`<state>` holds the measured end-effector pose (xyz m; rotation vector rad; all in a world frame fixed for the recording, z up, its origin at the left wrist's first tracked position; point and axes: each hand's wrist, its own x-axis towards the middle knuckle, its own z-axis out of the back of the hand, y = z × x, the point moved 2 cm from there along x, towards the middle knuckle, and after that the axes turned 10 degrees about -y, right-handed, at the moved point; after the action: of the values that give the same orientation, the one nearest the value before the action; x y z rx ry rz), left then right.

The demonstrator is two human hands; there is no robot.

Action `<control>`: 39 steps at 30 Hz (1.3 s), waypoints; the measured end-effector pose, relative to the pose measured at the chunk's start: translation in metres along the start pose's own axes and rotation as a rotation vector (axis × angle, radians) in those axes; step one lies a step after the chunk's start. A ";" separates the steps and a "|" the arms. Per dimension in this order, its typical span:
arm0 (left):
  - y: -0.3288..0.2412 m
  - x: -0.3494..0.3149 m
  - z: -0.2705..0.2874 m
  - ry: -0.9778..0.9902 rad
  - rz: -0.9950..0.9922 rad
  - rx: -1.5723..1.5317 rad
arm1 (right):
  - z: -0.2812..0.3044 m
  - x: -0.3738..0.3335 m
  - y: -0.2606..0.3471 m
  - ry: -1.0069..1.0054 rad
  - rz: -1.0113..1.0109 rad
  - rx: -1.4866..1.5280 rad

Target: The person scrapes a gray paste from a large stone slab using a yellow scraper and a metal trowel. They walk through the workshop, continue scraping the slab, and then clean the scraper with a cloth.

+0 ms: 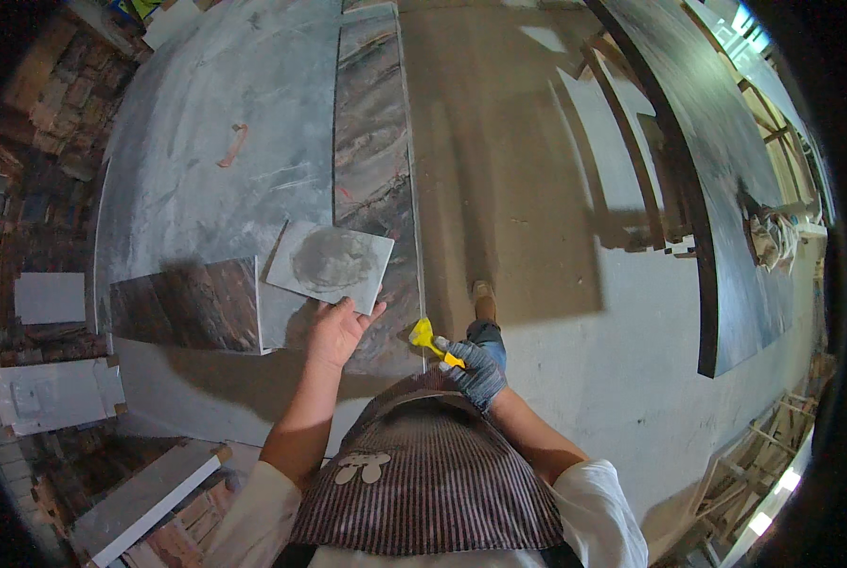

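My bare left hand (340, 331) grips the near edge of a small pale grey tile (374, 248), with the thumb on top. A round smear of darker grey paste (334, 260) covers the middle of that tile. It is held tilted over the corner where a large grey slab (225, 104) meets a dark veined stone strip (374, 123). Close to my body, my right hand (480, 372), in a grey glove, is closed round the handle of a yellow scraper (422, 333). The scraper's wide end points toward the strip's near end, apart from the tile.
A short dark veined stone piece (187, 308) lies at the slab's near left. Along the right stands a long dark-edged slab (717, 218), with a crumpled bag (774, 241) on it. White wrapped pieces (59, 393) lie at the left. Concrete floor (584, 379) stretches between the slabs.
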<state>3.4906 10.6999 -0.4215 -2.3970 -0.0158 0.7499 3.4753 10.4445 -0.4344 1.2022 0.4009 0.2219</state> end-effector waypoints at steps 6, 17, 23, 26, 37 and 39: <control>0.000 0.002 0.000 0.010 0.005 -0.006 | -0.034 -0.020 -0.101 0.077 -0.188 0.453; 0.001 0.003 -0.002 0.015 0.002 -0.014 | -0.025 -0.031 -0.094 -0.044 -0.878 1.124; -0.002 -0.001 0.001 0.010 0.026 -0.048 | 0.024 -0.039 -0.078 -0.283 -0.044 0.282; 0.002 0.003 0.006 0.004 0.030 -0.098 | 0.036 -0.022 -0.036 -0.206 -0.330 0.419; 0.015 0.003 0.030 -0.082 0.014 0.080 | -0.027 0.089 0.065 0.193 -0.508 0.622; 0.016 0.001 0.030 -0.076 0.000 0.065 | -0.031 0.098 0.079 0.235 -0.620 0.481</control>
<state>3.4736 10.7037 -0.4507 -2.3067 -0.0223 0.8281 3.5550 10.5359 -0.3880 1.4602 1.0514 -0.2909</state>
